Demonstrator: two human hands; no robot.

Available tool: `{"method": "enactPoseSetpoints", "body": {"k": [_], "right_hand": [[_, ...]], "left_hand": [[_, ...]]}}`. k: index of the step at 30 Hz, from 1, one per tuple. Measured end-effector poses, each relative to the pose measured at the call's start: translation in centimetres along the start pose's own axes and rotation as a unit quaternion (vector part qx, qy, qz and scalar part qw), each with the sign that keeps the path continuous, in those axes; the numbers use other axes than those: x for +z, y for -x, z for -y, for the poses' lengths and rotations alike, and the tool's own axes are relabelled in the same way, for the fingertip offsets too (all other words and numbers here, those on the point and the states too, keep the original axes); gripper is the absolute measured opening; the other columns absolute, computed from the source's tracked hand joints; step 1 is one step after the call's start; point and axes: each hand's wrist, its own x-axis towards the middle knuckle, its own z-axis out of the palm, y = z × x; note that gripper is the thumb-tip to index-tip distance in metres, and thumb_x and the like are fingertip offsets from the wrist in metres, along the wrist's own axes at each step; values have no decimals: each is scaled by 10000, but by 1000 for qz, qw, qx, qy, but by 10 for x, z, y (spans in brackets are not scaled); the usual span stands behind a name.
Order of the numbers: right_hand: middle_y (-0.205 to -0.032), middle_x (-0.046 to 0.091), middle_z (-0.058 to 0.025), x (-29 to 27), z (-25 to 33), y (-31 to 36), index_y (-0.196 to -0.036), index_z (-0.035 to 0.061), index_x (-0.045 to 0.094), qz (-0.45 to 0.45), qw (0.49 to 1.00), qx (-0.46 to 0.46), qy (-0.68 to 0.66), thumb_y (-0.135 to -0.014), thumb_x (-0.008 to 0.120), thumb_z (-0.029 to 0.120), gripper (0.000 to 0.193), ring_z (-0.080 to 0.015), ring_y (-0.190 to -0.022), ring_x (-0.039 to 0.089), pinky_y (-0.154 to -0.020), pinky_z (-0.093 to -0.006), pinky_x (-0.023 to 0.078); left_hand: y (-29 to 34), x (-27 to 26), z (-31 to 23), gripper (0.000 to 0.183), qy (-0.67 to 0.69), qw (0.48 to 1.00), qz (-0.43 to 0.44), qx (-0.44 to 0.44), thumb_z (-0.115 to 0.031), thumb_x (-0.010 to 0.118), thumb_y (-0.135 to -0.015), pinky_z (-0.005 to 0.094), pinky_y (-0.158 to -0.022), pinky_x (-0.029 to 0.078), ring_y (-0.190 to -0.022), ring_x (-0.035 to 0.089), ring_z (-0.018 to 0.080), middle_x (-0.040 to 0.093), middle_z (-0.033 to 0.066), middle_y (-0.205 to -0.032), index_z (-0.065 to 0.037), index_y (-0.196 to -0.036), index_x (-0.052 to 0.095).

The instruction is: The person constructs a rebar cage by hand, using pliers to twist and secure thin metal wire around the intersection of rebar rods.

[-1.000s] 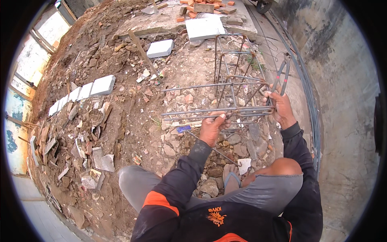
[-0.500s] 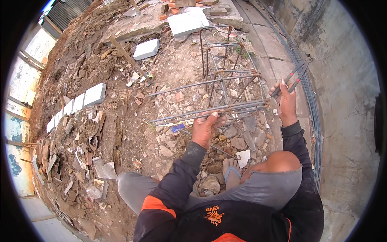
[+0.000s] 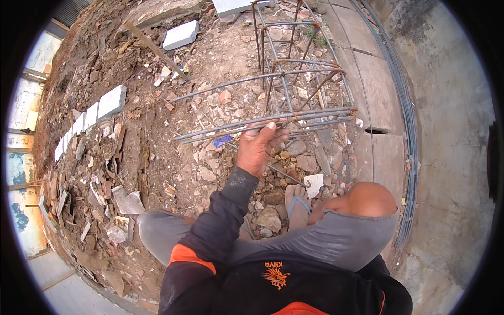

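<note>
My left hand (image 3: pixel 261 148) is raised palm-up, its fingers curled around the lowest bundle of long steel bars (image 3: pixel 273 123) of a rebar cage (image 3: pixel 294 79), the thumb pressed on top of the bars. The cage lies on its side just beyond the hand, its rusty square ties (image 3: pixel 307 65) standing upright and its far end running away from me. My right hand is out of sight, so I cannot tell how it stands. Below the left hand, my sandalled foot (image 3: pixel 297 205) rests on stony rubble (image 3: pixel 210 100), with my bent knee (image 3: pixel 367 202) to the right of it. Far to the left of the hand, a row of pale blocks (image 3: pixel 89 118) lies on the dirt; one more block (image 3: pixel 180 34) lies beyond, up and left of the cage.
</note>
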Motion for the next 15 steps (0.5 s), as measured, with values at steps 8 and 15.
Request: {"method": "enactPoseSetpoints", "body": {"k": [8,15], "right_hand": [[-1023,689,-101,-26,7,-23,-1302,52,580,213,970,-73,88,-1007,582,240,349,-220,-832,663,-756,-407,523],[-1074,714,-177,-4,-48,-34,-1284,83,601,-313,941,115,-52,-1006,557,281,344,-293,-789,699,-692,-461,540]], "left_hand": [[4,3,2,215,-6,1000,-11,1,-145,620,-1008,449,-905,574,-1054,698,305,687,108,-1124,-39,-1195,609],[3,4,2,218,0,1000,-8,2,-154,616,-1012,453,-931,568,-1047,695,295,683,99,-1136,-40,-1198,615]]}}
